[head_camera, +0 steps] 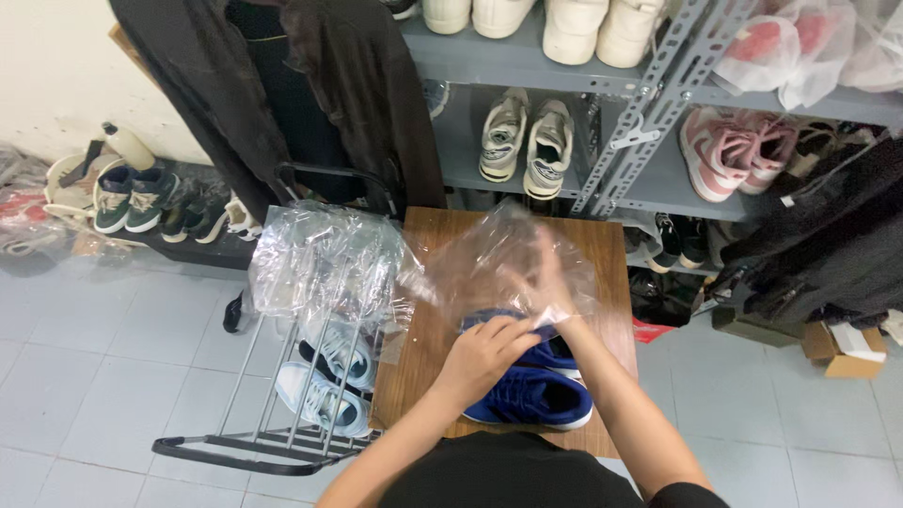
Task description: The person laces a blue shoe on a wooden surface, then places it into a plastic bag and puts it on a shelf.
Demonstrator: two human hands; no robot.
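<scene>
I am looking down at the wooden worktop (pixel 602 246) in the middle of the frame, where the blue shoes (pixel 532 395) are lying side by side. I am pulling a clear plastic bag (pixel 489 268) over their toes: my right hand (pixel 548 282) is pinching the film, my left hand (pixel 484 353) is pressing on the near shoe, fingers bent. Judging by this, bagging is just beginning; next the bag mouth needs opening wider.

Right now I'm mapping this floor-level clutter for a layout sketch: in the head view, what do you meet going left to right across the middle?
Green sneakers by the wall → metal rack with bagged light-blue shoes → left hand on the blue sneakers → wooden table → cardboard box.
</scene>
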